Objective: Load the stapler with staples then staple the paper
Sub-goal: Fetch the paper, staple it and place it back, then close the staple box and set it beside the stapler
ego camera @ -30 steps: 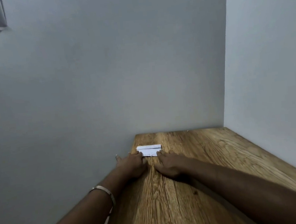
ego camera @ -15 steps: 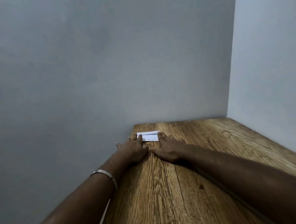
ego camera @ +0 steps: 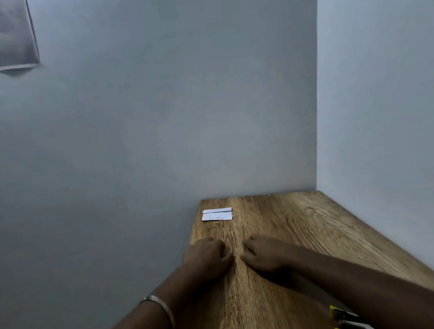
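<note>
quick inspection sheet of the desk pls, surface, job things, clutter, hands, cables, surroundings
surface: wooden table set into a wall corner, grain running away from the camera
job's things: folded white paper lies flat near the far left corner, touched by neither hand; yellow and black stapler at the near edge, partly hidden under the right forearm
clutter: nothing seen
hands: left hand and right hand rest on the table side by side, fingers loosely curled, holding nothing; bangle on left wrist
cables: nothing seen
surroundings: plain grey walls; blurred sheets hang top left
</note>
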`<state>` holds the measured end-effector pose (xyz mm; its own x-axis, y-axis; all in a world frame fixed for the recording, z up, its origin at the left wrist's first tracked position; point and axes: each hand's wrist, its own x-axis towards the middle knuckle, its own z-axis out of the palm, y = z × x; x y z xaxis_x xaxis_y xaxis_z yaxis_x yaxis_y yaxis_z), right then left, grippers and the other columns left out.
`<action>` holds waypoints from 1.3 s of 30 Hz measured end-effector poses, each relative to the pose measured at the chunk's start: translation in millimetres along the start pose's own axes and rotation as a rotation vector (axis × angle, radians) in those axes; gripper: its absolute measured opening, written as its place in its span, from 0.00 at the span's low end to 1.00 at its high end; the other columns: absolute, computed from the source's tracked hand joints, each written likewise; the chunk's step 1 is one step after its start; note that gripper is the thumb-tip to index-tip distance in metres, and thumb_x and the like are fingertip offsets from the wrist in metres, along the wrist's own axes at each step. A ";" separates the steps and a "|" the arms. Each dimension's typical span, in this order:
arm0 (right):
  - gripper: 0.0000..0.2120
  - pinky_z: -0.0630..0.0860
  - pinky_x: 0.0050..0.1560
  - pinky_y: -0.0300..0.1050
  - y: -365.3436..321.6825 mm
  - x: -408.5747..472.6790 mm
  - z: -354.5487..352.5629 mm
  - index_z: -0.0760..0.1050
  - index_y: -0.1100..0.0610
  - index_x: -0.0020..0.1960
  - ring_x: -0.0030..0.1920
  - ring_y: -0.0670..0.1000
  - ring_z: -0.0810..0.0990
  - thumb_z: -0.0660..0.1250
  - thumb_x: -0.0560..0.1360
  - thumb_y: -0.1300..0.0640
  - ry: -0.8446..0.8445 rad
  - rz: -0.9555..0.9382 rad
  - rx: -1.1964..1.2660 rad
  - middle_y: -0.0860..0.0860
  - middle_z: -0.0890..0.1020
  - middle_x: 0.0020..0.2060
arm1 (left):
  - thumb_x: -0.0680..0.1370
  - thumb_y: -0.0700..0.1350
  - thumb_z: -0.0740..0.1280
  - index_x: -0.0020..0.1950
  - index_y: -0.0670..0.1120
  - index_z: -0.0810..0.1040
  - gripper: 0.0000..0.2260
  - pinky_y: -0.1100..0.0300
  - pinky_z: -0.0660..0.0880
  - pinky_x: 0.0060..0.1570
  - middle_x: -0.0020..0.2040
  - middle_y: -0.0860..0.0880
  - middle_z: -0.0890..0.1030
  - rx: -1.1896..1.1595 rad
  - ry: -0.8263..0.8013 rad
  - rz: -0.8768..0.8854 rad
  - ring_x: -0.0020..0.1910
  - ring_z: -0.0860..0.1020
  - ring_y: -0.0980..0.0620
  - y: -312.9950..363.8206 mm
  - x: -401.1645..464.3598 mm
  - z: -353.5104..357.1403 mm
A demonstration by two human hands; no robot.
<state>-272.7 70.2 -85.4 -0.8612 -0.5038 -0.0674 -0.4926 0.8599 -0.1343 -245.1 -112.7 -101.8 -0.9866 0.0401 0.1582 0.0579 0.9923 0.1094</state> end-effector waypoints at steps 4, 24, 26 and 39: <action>0.17 0.72 0.50 0.48 -3.3 -51.5 -3.9 0.75 0.55 0.56 0.52 0.53 0.77 0.57 0.80 0.44 0.024 -0.037 0.016 0.55 0.78 0.53 | 0.79 0.61 0.59 0.56 0.50 0.78 0.18 0.53 0.79 0.50 0.54 0.50 0.80 -0.021 -0.011 0.025 0.49 0.79 0.52 23.5 -45.7 -5.2; 0.17 0.75 0.49 0.51 -14.3 -202.9 13.8 0.79 0.55 0.55 0.50 0.52 0.79 0.56 0.81 0.46 0.233 -0.165 0.138 0.52 0.82 0.51 | 0.81 0.52 0.61 0.63 0.53 0.79 0.14 0.59 0.78 0.53 0.59 0.55 0.81 -0.250 0.145 0.198 0.54 0.78 0.57 105.8 -197.5 -20.3; 0.19 0.73 0.53 0.47 -11.1 -204.5 12.8 0.77 0.55 0.62 0.57 0.52 0.79 0.58 0.81 0.45 0.271 -0.152 0.222 0.52 0.82 0.58 | 0.81 0.51 0.62 0.65 0.54 0.78 0.14 0.64 0.76 0.54 0.61 0.56 0.81 -0.300 0.172 0.193 0.56 0.77 0.59 104.7 -197.8 -16.9; 0.13 0.72 0.52 0.36 93.0 -261.2 -21.9 0.82 0.52 0.61 0.53 0.42 0.79 0.66 0.78 0.58 0.564 0.193 0.500 0.48 0.84 0.58 | 0.78 0.48 0.71 0.64 0.54 0.78 0.15 0.65 0.77 0.58 0.59 0.57 0.81 -0.640 0.133 0.267 0.56 0.78 0.62 147.7 -205.9 -12.1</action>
<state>-96.3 283.6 -58.6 -0.9257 -0.1155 0.3601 -0.3273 0.7216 -0.6100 -31.6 24.2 -106.3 -0.9015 0.2173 0.3742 0.4139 0.6853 0.5992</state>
